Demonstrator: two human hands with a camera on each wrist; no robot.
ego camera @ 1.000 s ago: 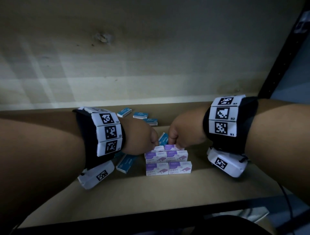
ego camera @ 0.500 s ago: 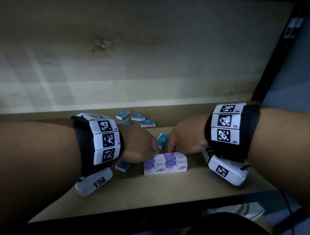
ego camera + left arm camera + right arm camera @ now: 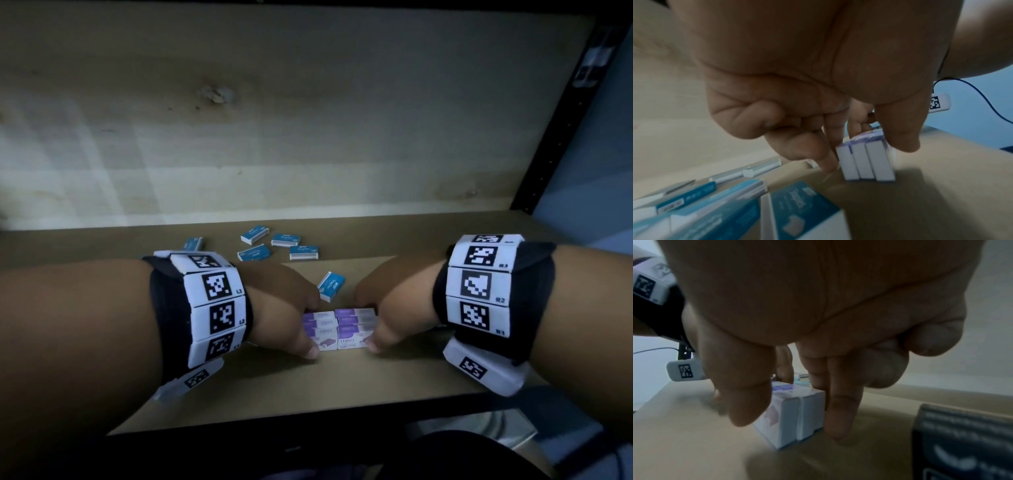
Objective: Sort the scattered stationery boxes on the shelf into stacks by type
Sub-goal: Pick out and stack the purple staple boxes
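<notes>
Several purple-and-white staple boxes point(image 3: 339, 330) stand packed in a tight block, two columns wide, on the shelf point(image 3: 342, 387). My left hand point(image 3: 303, 329) pinches the block's left column point(image 3: 865, 160), thumb in front and fingers point(image 3: 826, 160) behind. My right hand point(image 3: 374, 325) pinches the right column point(image 3: 793, 417) the same way, with its fingers point(image 3: 840, 418) at the back. Blue staple boxes lie scattered behind: one tilted point(image 3: 330, 286) just beyond my hands, several more point(image 3: 284, 240) near the back wall.
The pale back wall point(image 3: 274, 137) rises behind the shelf, and a black upright post point(image 3: 561, 137) stands at the right. Blue boxes point(image 3: 797, 211) lie close below my left wrist. A dark box point(image 3: 962, 443) sits right of my right hand.
Both hands dropped from the top of the purple block to its sides, and the thumbs came down onto its front face. The boxes now stand closer together.
</notes>
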